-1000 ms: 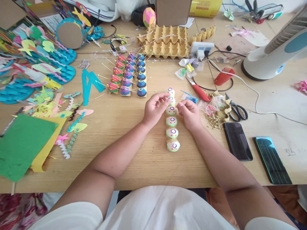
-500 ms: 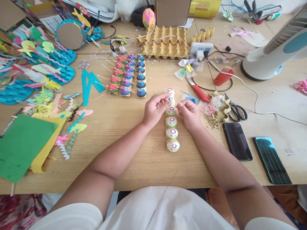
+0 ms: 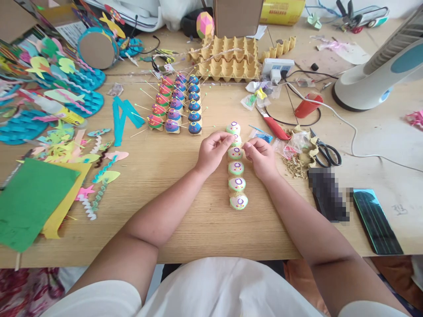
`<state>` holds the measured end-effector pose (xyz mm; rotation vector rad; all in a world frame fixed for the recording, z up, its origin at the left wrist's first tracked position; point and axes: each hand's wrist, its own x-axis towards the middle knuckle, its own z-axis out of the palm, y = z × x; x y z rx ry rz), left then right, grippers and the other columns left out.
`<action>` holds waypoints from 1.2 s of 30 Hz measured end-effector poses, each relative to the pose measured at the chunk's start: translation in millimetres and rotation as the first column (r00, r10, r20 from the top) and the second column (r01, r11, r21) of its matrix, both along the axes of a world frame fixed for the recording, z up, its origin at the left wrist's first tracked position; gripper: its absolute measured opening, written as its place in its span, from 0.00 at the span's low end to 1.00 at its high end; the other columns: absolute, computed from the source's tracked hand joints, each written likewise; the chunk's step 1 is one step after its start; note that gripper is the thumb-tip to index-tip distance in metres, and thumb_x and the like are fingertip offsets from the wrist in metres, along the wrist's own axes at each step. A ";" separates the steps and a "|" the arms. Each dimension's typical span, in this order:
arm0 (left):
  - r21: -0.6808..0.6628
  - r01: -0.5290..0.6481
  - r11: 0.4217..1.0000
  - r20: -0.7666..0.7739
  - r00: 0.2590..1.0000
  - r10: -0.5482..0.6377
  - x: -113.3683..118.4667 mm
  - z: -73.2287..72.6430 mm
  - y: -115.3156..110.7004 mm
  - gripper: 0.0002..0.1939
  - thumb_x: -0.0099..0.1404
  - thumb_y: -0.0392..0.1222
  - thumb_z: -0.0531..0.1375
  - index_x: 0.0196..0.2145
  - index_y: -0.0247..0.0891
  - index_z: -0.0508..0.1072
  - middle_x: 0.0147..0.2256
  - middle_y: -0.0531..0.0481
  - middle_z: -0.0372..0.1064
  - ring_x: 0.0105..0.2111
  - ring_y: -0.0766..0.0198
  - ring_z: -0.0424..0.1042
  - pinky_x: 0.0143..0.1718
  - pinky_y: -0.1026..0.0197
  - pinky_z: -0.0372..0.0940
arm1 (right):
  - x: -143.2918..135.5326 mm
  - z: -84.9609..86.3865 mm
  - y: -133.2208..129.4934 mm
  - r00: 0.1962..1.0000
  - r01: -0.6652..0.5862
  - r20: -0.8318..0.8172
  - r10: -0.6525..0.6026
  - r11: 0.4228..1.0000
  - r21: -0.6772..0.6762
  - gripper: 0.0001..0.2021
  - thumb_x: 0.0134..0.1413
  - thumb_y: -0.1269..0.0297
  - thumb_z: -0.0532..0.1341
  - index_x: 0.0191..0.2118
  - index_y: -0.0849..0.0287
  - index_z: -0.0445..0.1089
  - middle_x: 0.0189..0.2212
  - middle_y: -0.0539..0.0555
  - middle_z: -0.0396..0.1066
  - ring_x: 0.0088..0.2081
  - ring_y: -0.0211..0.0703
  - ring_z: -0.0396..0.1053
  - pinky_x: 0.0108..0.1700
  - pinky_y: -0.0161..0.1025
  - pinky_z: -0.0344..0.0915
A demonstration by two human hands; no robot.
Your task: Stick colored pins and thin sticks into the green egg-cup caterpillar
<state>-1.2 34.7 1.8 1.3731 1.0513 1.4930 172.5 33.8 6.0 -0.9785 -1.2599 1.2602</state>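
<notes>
Pinching hands, 6 white domes, 1 row

Below the left hand and right hand, the tabletop looked smooth, wood-grained. Between them, the row of white domes appeared matt. Beyond them sat rough pulp egg trays; to their right, a glossy phone and crinkly clear plastic.

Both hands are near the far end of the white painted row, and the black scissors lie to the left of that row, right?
Not quite: the head view shows the black scissors to the right of the white painted row. The left hand and right hand are near its far end.
</notes>
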 end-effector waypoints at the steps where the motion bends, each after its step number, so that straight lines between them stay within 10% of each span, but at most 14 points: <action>1: 0.003 -0.007 1.000 -0.008 1.000 0.007 -0.2 0.1 -0.1 0.20 0.67 0.62 0.66 0.36 0.41 0.83 0.36 0.48 0.81 0.38 0.63 0.76 0.44 0.60 0.69 | 0.0 -0.2 0.1 1.000 -0.004 0.001 0.004 1.000 0.004 0.26 0.49 0.37 0.73 0.27 0.56 0.70 0.20 0.45 0.63 0.23 0.33 0.53 0.28 0.36 0.52; 9: -0.001 0.044 0.999 -0.021 0.999 -0.044 -0.1 -1.5 1.1 0.24 0.62 0.63 0.70 0.46 0.43 0.84 0.44 0.47 0.81 0.40 0.63 0.76 0.42 0.62 0.68 | -1.1 1.3 -0.2 1.000 0.009 0.003 -0.009 1.000 0.015 0.25 0.48 0.36 0.73 0.29 0.56 0.72 0.20 0.44 0.62 0.24 0.33 0.54 0.28 0.36 0.54; 14: 0.055 0.084 0.995 -0.018 0.996 -0.083 7.9 1.6 -3.9 0.17 0.63 0.59 0.71 0.35 0.42 0.83 0.38 0.49 0.80 0.41 0.64 0.77 0.45 0.61 0.69 | -3.3 2.6 -2.2 0.999 -0.041 -0.003 0.041 0.998 0.037 0.25 0.48 0.37 0.72 0.29 0.56 0.72 0.20 0.45 0.62 0.25 0.35 0.57 0.30 0.36 0.58; 19: -0.052 -0.099 0.994 0.084 0.991 0.103 5.8 -6.1 4.3 0.20 0.63 0.61 0.69 0.36 0.41 0.81 0.36 0.52 0.79 0.38 0.65 0.77 0.45 0.62 0.70 | -0.3 1.7 -0.6 0.994 0.052 0.086 -0.060 0.995 0.089 0.22 0.59 0.37 0.66 0.38 0.53 0.77 0.24 0.47 0.64 0.28 0.39 0.61 0.35 0.40 0.63; 23: -0.063 -0.314 0.947 0.102 0.942 0.319 -2.3 -15.2 17.4 0.19 0.64 0.60 0.69 0.35 0.40 0.76 0.37 0.51 0.79 0.41 0.64 0.78 0.49 0.62 0.70 | 6.9 -5.4 6.5 0.893 0.171 0.362 -0.265 0.947 0.273 0.16 0.68 0.49 0.60 0.45 0.54 0.78 0.28 0.51 0.66 0.34 0.45 0.65 0.44 0.47 0.67; 29: -0.137 -0.205 0.969 0.056 0.975 0.214 -2.2 -21.1 18.0 0.16 0.69 0.57 0.65 0.39 0.42 0.70 0.43 0.47 0.81 0.41 0.64 0.79 0.36 0.65 0.70 | 13.5 -24.3 16.2 0.670 0.012 0.676 -0.307 0.915 0.404 0.20 0.70 0.55 0.54 0.57 0.55 0.76 0.44 0.61 0.71 0.51 0.57 0.68 0.59 0.59 0.64; 36: -0.209 -0.130 0.969 0.084 0.985 0.151 1.0 -24.9 18.4 0.17 0.71 0.59 0.62 0.41 0.43 0.66 0.45 0.47 0.80 0.42 0.63 0.82 0.34 0.66 0.73 | 12.9 -27.8 16.6 0.622 -0.058 0.738 -0.261 0.925 0.376 0.20 0.70 0.60 0.53 0.58 0.52 0.76 0.43 0.59 0.70 0.51 0.55 0.68 0.59 0.58 0.65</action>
